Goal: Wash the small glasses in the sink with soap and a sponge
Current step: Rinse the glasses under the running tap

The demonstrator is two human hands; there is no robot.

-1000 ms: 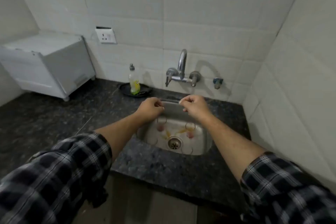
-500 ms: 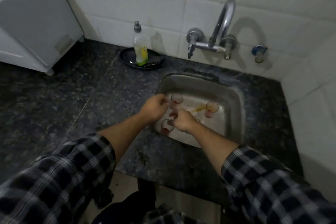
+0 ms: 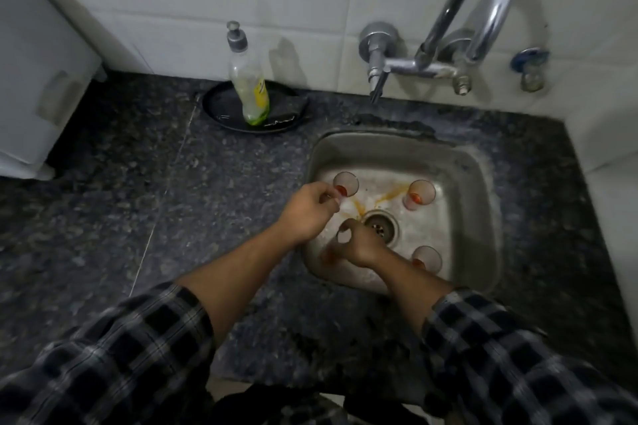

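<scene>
Speckled dark granite [image 3: 145, 183] is spreading across the counter under the head camera, glossy and mottled, with a pale seam running diagonally through it. White glazed tiles [image 3: 193, 3] are lining the wall behind. A square stainless-steel sink [image 3: 483, 183] with rounded corners is sitting sunk into the stone, its dull floor streaked with orange liquid running toward the round perforated drain [image 3: 379, 229].

Small clear glasses are standing upright in the basin, each holding a little red residue at the bottom: the far-left glass [image 3: 345, 185], the far-right glass [image 3: 420, 195] and the near-right glass [image 3: 426, 258] partly behind the right forearm. A reddish smear near the sink's near-left corner is blurred, and whether it belongs to another glass cannot be told.

The left hand [image 3: 307, 214] is curling loosely, its fingertips pinching at the side of the far-left glass. The right hand [image 3: 359, 245] is reaching low into the basin beside the drain, thumb and forefinger closing into a ring; whether they are gripping anything cannot be told. Plaid sleeves [image 3: 121, 362] are bunching at both forearms.

Behind the sink, a curved chrome tap [image 3: 483, 0] is arching from the wall. To its left, a clear soap bottle [image 3: 249, 79] with a grey pump and yellow-green label is standing on a black round tray [image 3: 221, 110]. A white appliance [image 3: 31, 55] is occupying the counter's left edge.
</scene>
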